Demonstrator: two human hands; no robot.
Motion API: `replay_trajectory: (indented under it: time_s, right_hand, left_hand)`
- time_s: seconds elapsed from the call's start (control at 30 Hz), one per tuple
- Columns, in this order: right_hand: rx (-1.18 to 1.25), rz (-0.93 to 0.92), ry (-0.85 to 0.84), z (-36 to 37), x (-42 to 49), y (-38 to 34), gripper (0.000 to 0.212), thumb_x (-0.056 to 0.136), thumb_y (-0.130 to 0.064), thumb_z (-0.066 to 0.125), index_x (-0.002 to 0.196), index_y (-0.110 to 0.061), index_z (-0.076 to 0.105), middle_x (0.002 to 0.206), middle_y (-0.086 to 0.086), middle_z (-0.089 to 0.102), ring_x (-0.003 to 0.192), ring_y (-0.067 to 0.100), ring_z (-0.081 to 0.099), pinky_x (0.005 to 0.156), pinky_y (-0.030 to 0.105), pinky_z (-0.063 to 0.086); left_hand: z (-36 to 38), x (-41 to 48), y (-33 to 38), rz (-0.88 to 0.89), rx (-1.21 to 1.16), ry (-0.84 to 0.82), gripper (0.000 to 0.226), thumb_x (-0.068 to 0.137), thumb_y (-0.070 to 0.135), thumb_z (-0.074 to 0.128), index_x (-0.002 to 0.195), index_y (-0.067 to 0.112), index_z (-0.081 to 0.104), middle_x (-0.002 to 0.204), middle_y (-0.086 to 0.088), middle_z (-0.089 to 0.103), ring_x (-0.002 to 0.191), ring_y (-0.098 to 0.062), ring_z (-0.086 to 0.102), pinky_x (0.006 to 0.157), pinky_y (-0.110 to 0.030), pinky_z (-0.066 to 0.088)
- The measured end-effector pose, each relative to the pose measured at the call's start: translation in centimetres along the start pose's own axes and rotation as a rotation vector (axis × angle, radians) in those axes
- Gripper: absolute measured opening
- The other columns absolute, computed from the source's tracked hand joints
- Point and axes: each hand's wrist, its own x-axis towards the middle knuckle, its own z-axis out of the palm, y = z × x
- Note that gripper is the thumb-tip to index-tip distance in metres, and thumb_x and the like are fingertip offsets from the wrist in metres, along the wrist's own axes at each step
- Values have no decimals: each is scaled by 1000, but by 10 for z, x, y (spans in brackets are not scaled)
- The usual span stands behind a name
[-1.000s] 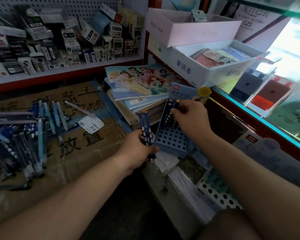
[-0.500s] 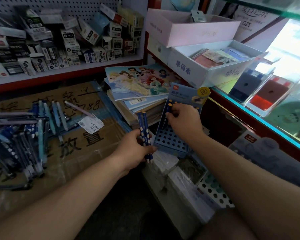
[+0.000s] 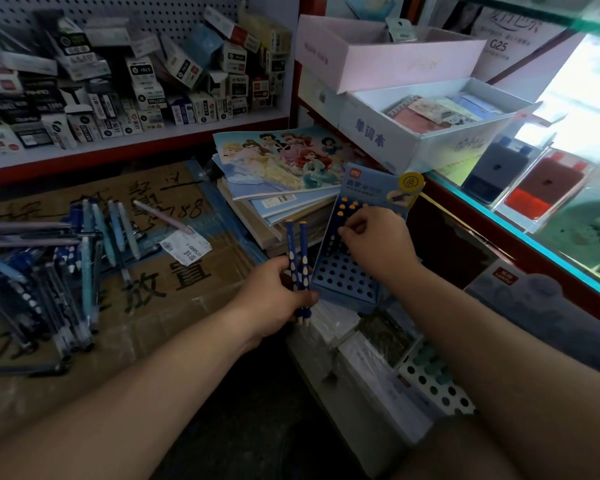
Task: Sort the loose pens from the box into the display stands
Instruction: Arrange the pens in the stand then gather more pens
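Two dark blue pens (image 3: pixel 300 268) stand clenched in the left hand (image 3: pixel 274 299) just beside the blue display stand (image 3: pixel 347 275), where the right hand (image 3: pixel 378 240) pinches a pen top with curled fingers.

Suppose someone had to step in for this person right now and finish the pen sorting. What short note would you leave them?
Left hand: gripping two dark blue pens, orange ends up, beside the stand.
Right hand: fingers at the blue display stand, at its upper rows; whether it pinches a pen is hidden.
Stand: leans on the stacked notebooks; a few orange-topped pens sit in the top rows, most holes are empty.
Loose pens: a big pile lies on the cardboard box at left.
Done: the first few slots. Left: the two held pens, then the pile. A second, white stand waits at lower right.
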Motion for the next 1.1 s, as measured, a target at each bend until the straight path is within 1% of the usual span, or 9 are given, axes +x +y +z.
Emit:
replay_trajectory:
  time_s: [0.1, 0.2, 0.27, 0.37, 0.5, 0.6, 0.7, 0.9, 1.1]
  right_hand:
    - [224, 10, -24, -7, -8, -13, 12, 97, -30, 65, 97, -19, 71, 88, -4, 70, 79, 14, 67, 71, 34, 55]
    - [518, 85, -222, -13, -17, -25, 14, 99, -28, 65, 94, -17, 71, 88, 4, 74, 69, 11, 70, 66, 32, 61]
    - [583, 78, -396, -15, -22, -28, 18, 96, -30, 69, 96, -12, 73, 89, 10, 75, 71, 16, 71, 63, 30, 60]
    - [505, 16, -470, -15, -26, -26, 23, 96, -29, 70, 97, -6, 74, 88, 13, 76, 73, 19, 71, 64, 29, 59]
    - [576, 57, -351, -18, -22, -20, 21, 97, -26, 68, 91, -6, 71, 79, 10, 72, 70, 21, 70, 67, 29, 61]
    - [699, 155, -39, -29, -12, -14, 13, 99, -24, 64, 93, -15, 69, 81, 3, 69, 69, 12, 66, 70, 28, 60]
    - [550, 126, 162, -35, -3, -1, 10, 99, -28, 64, 92, -24, 67, 84, -1, 69, 75, 14, 69, 72, 31, 59]
    - [233, 25, 179, -20, 0, 4, 21, 97, -32, 66, 83, -17, 66, 78, -3, 63, 77, 15, 61, 56, 23, 38]
    - [154, 15, 133, -14, 0, 0, 20, 98, -33, 65, 92, -15, 69, 84, 0, 65, 77, 14, 58, 56, 19, 36]
  left_hand:
    - [0, -3, 3, 3, -2, -15, 34, 84, 4, 79, 110, 20, 64, 98, -6, 71, 83, -21, 71, 59, -23, 57]
    - [1, -2, 5, 19, 17, -29, 35, 84, 3, 78, 110, 23, 66, 105, -10, 71, 92, -25, 72, 73, -36, 63]
    - [2, -1, 5, 33, 29, -50, 36, 83, 3, 79, 108, 26, 67, 102, -8, 72, 94, -28, 72, 81, -46, 62]
    - [2, -1, 4, 45, 44, -97, 38, 83, 5, 80, 112, 26, 70, 101, -7, 72, 93, -26, 72, 80, -42, 62]
    - [3, 1, 4, 37, -29, -57, 31, 86, 1, 77, 105, 24, 68, 104, -9, 71, 92, -24, 71, 84, -40, 62]
    - [1, 4, 4, -13, -111, -32, 28, 88, -2, 72, 104, 20, 66, 105, -12, 68, 87, -26, 69, 85, -48, 62]
    - [-3, 6, 2, -48, -127, -46, 28, 88, -3, 72, 106, 18, 66, 95, -11, 67, 82, -28, 69, 88, -53, 60]
    - [-3, 9, 4, -42, -126, -37, 35, 86, -7, 74, 115, 9, 63, 82, -9, 62, 79, -31, 69, 86, -53, 61]
    - [-3, 11, 5, -24, -118, -15, 33, 82, -5, 78, 109, 9, 63, 79, -9, 62, 77, -31, 69, 86, -61, 58]
